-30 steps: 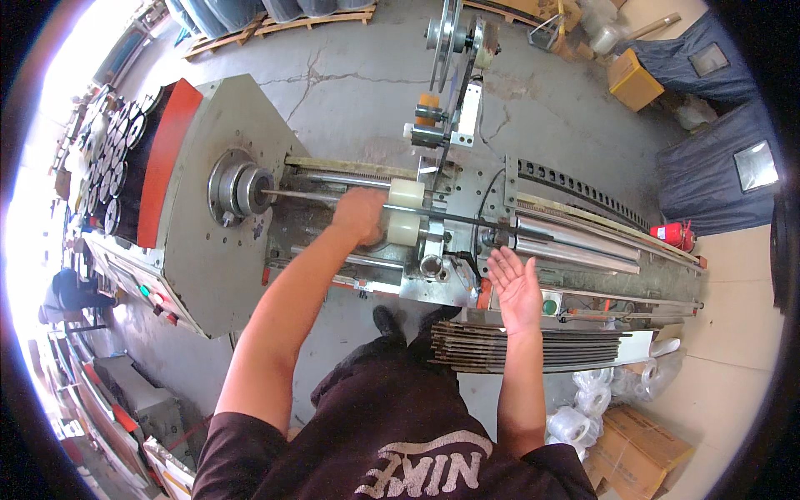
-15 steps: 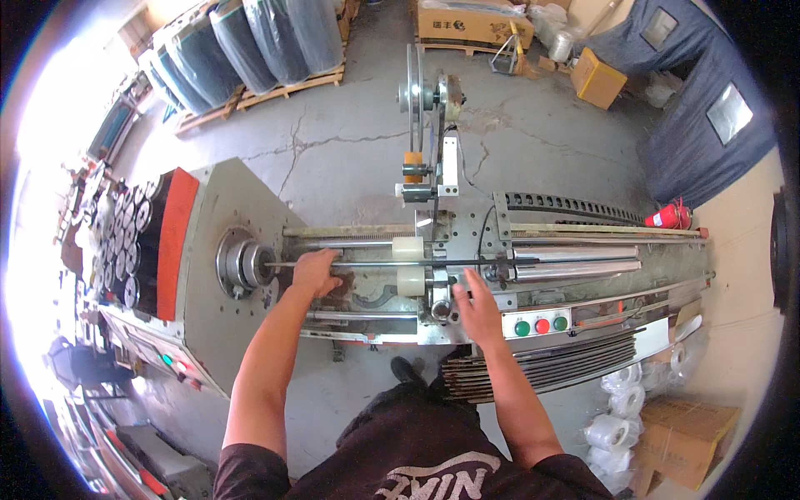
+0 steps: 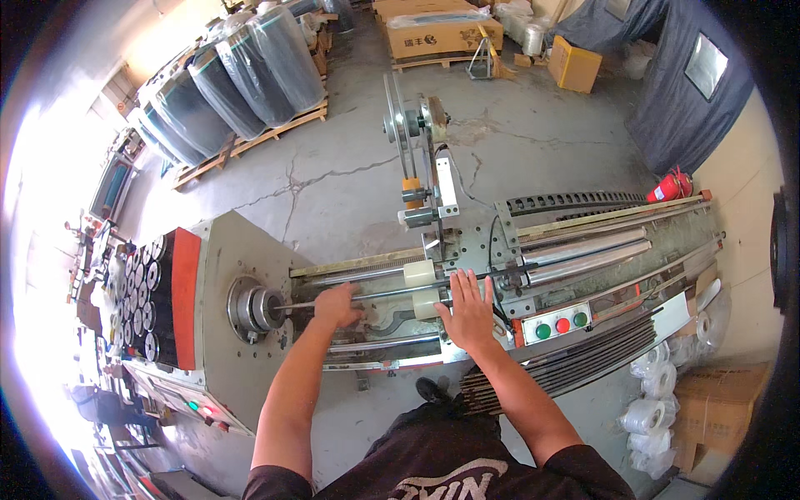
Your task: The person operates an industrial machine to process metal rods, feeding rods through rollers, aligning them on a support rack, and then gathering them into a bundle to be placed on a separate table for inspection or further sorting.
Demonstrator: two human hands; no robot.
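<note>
On machine bed | left hand (image 3: 337, 304) gripping one thin rod (image 3: 392, 292) | right hand (image 3: 468, 310) spread flat | two white rollers (image 3: 419, 273)

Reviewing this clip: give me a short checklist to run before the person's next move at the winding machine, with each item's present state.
1. Left hand seated on the thin rod: ok, fingers closed around it near the chuck.
2. Right hand placed: ok, flat and open on the carriage plate beside the two cream rollers.
3. Chuck at rest: cannot tell from a single frame.
4. Hands away from the button panel: ok, green and red buttons lie untouched to the right of the right hand.
5. Rod seated in the chuck: cannot tell, the joint is too small to see.
6. Guide bars unobstructed: ok, nothing lies on them.
</note>
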